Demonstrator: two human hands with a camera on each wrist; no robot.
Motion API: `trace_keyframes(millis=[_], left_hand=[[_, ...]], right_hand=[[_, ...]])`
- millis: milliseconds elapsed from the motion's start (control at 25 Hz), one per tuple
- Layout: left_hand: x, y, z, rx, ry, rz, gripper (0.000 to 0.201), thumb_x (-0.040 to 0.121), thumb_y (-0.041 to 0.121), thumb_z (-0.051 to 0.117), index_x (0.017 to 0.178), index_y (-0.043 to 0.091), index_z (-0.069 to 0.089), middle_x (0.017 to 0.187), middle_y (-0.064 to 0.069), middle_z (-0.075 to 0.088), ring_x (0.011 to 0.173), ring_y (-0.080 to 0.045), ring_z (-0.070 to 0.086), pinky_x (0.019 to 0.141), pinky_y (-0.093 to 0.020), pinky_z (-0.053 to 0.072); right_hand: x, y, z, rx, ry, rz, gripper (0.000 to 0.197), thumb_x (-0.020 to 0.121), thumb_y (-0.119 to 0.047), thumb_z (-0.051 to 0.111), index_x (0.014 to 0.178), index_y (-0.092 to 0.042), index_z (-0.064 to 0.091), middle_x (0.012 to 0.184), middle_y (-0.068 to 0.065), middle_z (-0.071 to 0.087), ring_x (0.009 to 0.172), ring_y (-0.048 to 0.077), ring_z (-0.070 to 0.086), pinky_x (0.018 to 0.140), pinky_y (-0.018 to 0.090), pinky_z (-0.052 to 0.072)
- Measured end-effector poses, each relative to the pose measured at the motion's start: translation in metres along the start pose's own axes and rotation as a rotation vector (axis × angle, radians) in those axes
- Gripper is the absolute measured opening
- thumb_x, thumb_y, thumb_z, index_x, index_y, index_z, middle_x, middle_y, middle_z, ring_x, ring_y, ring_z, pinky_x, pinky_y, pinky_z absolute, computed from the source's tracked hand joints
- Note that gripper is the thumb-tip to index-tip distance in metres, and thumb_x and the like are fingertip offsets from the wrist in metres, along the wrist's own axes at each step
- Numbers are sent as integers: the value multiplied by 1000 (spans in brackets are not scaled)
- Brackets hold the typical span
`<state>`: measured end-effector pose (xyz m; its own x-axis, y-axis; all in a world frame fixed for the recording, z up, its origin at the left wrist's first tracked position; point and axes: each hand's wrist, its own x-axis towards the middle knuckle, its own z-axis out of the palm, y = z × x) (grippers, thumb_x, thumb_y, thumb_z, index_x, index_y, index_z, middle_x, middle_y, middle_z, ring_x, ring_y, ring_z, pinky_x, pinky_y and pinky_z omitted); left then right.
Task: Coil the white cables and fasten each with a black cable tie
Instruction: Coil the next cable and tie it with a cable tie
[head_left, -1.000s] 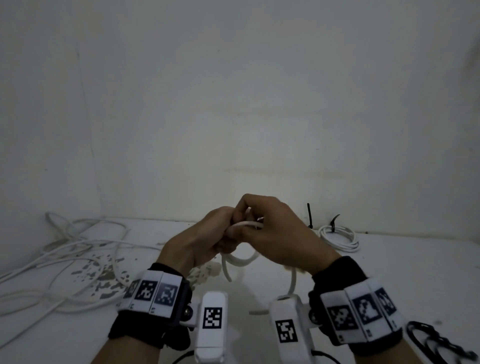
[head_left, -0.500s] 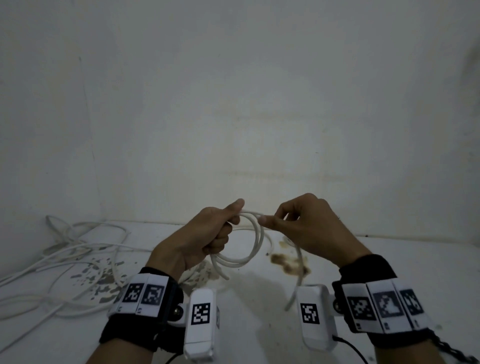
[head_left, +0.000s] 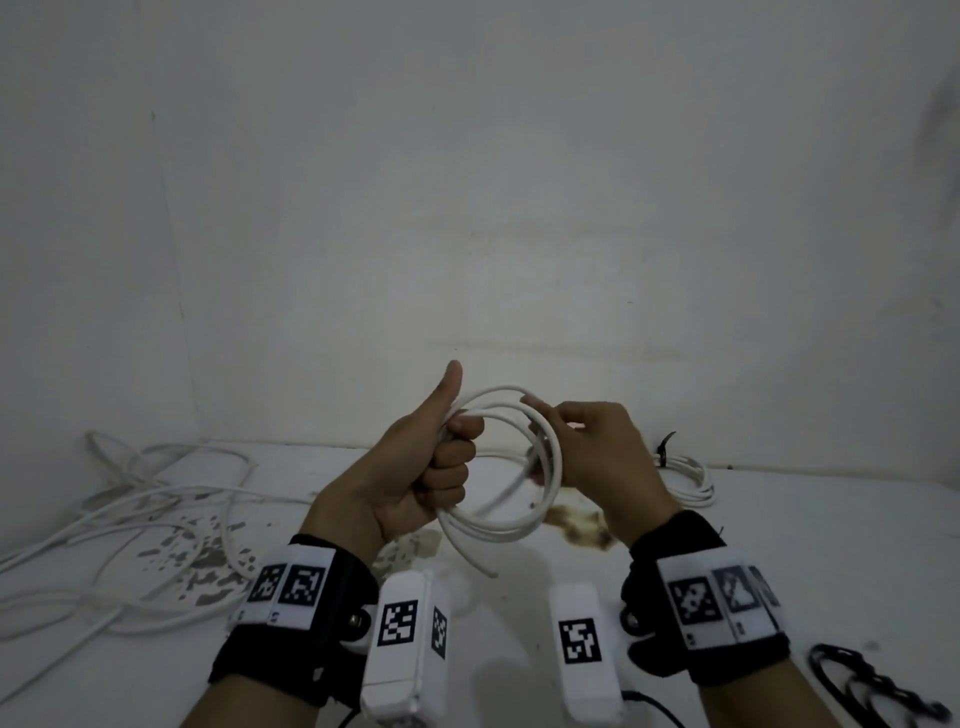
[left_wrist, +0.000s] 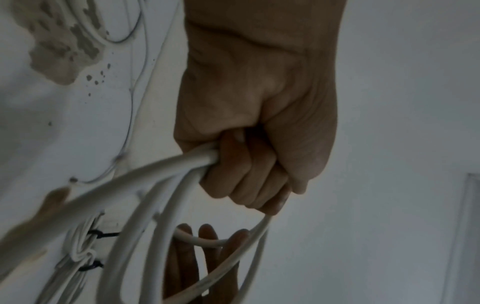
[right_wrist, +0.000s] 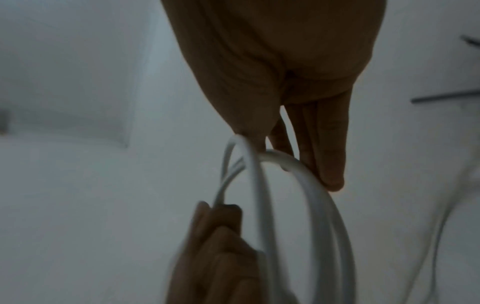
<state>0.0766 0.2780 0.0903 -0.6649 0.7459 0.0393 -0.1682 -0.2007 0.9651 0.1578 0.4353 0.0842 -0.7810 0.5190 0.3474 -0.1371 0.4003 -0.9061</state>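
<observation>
White cable coil (head_left: 550, 452); more white loose cables (head_left: 130, 509) on a white table (head_left: 805, 561) with grey flaked patches and a brown stain (head_left: 582, 522). Black wrist bands (head_left: 311, 623) carry black-and-white square-code tags. Black cable ties (head_left: 857, 680).

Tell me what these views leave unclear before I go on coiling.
- Turn count of the white cable coil: strands overlap and blur in all three views.
- Right hand grip: head view shows only its back; right wrist view is dark.
- Black cable ties, bottom right: blurred, cut by the edge.
- Tied white bundle behind: partly hidden by the right hand.
</observation>
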Motion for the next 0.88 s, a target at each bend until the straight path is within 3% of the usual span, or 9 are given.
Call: trace_keyframes(millis=[80, 160, 320, 440, 560, 640, 720, 800, 880], left_hand=[[2, -2, -3, 61, 82, 8, 58, 84, 74, 42, 56, 24, 37, 48, 8, 17, 35, -8, 13, 36, -19, 13], [3, -4, -5, 146, 210, 39, 60, 88, 74, 38, 56, 23, 36, 50, 6, 19, 39, -10, 14, 39, -21, 15], [9, -6, -3, 235, 389, 107, 60, 93, 70, 34, 58, 21, 33, 47, 5, 23, 40, -11, 17, 41, -23, 17], [12, -7, -2, 266, 401, 95, 60, 93, 70, 34, 58, 21, 33, 48, 5, 24, 41, -11, 18, 42, -24, 17], [13, -7, -10, 221, 385, 89, 60, 95, 67, 37, 56, 21, 34, 48, 5, 23, 41, -11, 16, 39, -22, 16], [13, -5, -17, 152, 386, 86, 60, 96, 64, 38, 56, 20, 35, 48, 5, 21, 39, -12, 15, 38, -21, 14], [13, -4, -22, 97, 377, 87, 56, 97, 59, 39, 58, 20, 35, 50, 4, 19, 39, -11, 13, 38, -21, 13], [13, -3, -25, 98, 372, 106, 51, 98, 54, 43, 60, 21, 36, 51, 5, 20, 39, -10, 13, 37, -20, 13], [14, -3, -29, 103, 416, 130, 47, 98, 49, 49, 61, 22, 37, 49, 6, 21, 39, -10, 15, 37, -20, 15]], right_hand=[[-2, -3, 7, 410, -108, 211, 40, 94, -32, 66, 81, 5, 71, 70, 20, 69, 60, 26, 68, 65, 37, 63], [-2, -8, 8, 587, -151, 312, 31, 98, -23, 62, 89, 7, 67, 73, 20, 69, 63, 27, 68, 68, 38, 63], [-6, -11, 10, 489, -278, 247, 27, 91, -15, 70, 110, 3, 64, 83, 18, 71, 74, 26, 69, 79, 37, 60], [-9, -15, 16, 487, -340, 329, 4, 94, -1, 60, 94, -2, 64, 73, 11, 66, 58, 18, 63, 75, 35, 56], [-9, -19, 19, 644, -440, 456, 12, 96, -4, 53, 88, -6, 62, 57, 1, 46, 43, 12, 41, 74, 35, 49], [-8, -11, 25, 328, -380, 253, 6, 92, -3, 62, 92, -8, 64, 65, 3, 49, 52, 14, 46, 69, 32, 47], [-11, -4, 27, -85, -254, 20, 13, 87, -6, 69, 98, -13, 67, 82, 2, 61, 67, 16, 58, 62, 26, 49], [-11, 1, 21, -184, -183, -10, 16, 88, -12, 70, 103, -18, 68, 87, 3, 67, 68, 19, 66, 59, 33, 58], [-11, -2, 12, -136, -173, 46, 14, 93, -12, 64, 107, -15, 64, 73, 9, 64, 47, 18, 61, 42, 29, 51]])
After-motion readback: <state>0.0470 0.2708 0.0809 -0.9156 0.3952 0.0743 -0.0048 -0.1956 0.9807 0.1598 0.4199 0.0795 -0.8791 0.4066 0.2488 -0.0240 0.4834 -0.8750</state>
